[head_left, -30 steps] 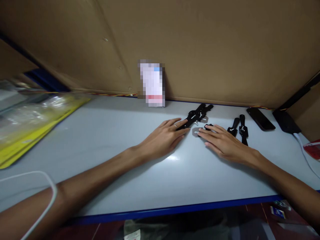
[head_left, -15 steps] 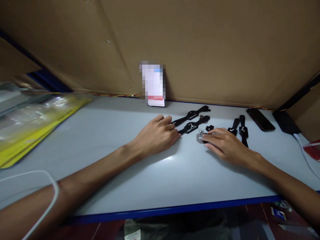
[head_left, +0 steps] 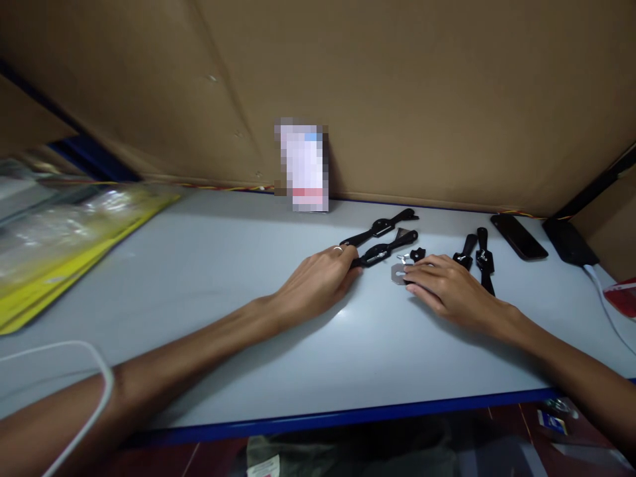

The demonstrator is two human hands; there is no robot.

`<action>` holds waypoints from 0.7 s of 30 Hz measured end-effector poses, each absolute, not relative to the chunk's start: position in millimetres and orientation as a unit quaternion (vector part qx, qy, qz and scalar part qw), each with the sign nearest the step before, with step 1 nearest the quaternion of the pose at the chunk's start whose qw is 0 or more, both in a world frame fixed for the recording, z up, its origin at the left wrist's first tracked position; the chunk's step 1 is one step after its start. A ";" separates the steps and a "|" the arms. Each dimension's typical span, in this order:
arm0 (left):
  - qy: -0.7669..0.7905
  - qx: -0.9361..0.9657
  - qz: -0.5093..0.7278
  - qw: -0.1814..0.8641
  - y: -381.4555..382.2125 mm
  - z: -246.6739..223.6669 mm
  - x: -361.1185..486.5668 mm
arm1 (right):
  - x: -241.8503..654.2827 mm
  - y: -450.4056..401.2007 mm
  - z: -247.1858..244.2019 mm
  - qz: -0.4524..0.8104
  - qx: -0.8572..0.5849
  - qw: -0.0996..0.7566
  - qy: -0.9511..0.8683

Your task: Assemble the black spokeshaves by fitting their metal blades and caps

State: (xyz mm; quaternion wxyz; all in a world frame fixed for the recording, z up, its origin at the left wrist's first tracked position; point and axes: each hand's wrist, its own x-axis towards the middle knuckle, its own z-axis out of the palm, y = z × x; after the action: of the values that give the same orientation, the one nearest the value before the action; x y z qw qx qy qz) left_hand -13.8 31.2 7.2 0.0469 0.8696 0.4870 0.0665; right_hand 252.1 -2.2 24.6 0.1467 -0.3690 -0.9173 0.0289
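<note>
A broad wall of brown cardboard (head_left: 397,86), matte and creased, closes off the back of the bench. Below it lies the tabletop (head_left: 209,285), a smooth pale grey sheet with a blue edge, glossy enough to catch a spot of light near the wrists. On its far left sits a yellow tray (head_left: 59,271) under crinkled clear plastic; a thin white cable (head_left: 102,377) loops over the left forearm.

Four long black handled tools lie on the tabletop in two pairs. The nearer pair is at centre: one black tool (head_left: 380,228) lies farther back, and the second black tool (head_left: 385,249), slim, with a rounded middle and tapering arms, lies just in front of it, slanting up to the right. The other pair (head_left: 476,255) rests well to the right, beyond the right hand. Two dark flat rectangles, a phone (head_left: 519,236) and a black pad (head_left: 569,242), lie by the right corner.

The left hand (head_left: 318,281) lies low on the tabletop, fingers loosely curled, its tips touching the near end of the second black tool; I cannot tell if it truly grips it. A ring (head_left: 338,249) shows on one finger. The right hand (head_left: 447,288) rests palm down with fingers nearly straight, fingertips on a small flat grey metal plate (head_left: 397,273) with a hole in it. Just beyond it sits one small black knob (head_left: 417,253).
</note>
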 end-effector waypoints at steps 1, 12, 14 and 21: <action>0.487 0.870 0.065 0.043 31.3 7.2 -13.7 | 251.6 -2.4 25.3 0.028 -0.368 0.146 -0.918; 0.504 0.858 0.071 0.063 27.6 15.1 -10.1 | 250.8 -0.9 21.4 -0.009 -0.358 0.223 -0.907; 0.490 0.862 0.097 0.089 21.8 18.1 -8.7 | 250.4 -1.1 22.7 -0.055 -0.358 0.272 -0.892; 0.435 0.886 0.110 0.117 -1.5 22.8 0.2 | 245.1 -8.1 27.0 -0.136 -0.305 0.298 -0.894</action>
State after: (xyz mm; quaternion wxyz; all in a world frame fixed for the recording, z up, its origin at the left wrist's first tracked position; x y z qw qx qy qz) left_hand 0.2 -1.5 22.8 0.1168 0.8858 0.4354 0.1101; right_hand 245.1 -8.1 27.0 0.2980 -0.3053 -0.8941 -0.1359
